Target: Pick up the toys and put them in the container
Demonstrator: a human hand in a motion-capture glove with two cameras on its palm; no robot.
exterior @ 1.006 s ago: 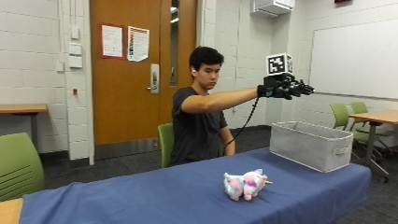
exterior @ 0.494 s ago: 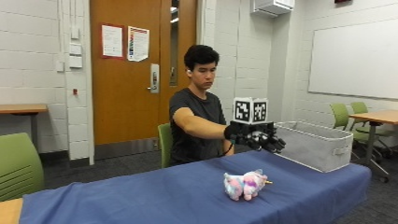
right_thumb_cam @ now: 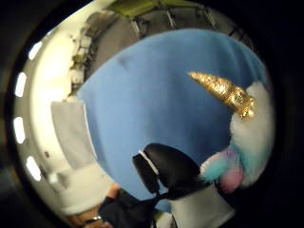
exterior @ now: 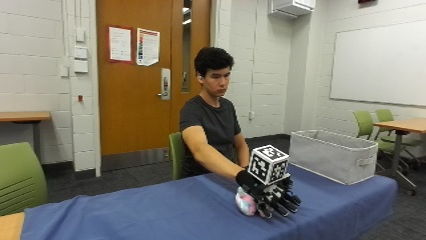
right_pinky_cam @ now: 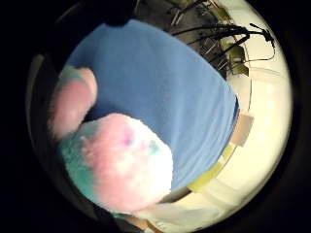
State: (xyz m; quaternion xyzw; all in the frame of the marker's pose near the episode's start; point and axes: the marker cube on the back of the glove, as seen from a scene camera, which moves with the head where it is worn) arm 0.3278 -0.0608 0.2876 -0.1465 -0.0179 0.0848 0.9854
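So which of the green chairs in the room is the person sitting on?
The green chair directly behind the person at the blue table, mostly hidden by their body. The other green chairs stand unoccupied: one at the table's far end, two by the whiteboard.

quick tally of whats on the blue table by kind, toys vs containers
plush unicorn toy: 1, on the blue tablecloth under the gloved right hand
grey fabric container: 1, at the table's far end, apart from the toy
total: 2
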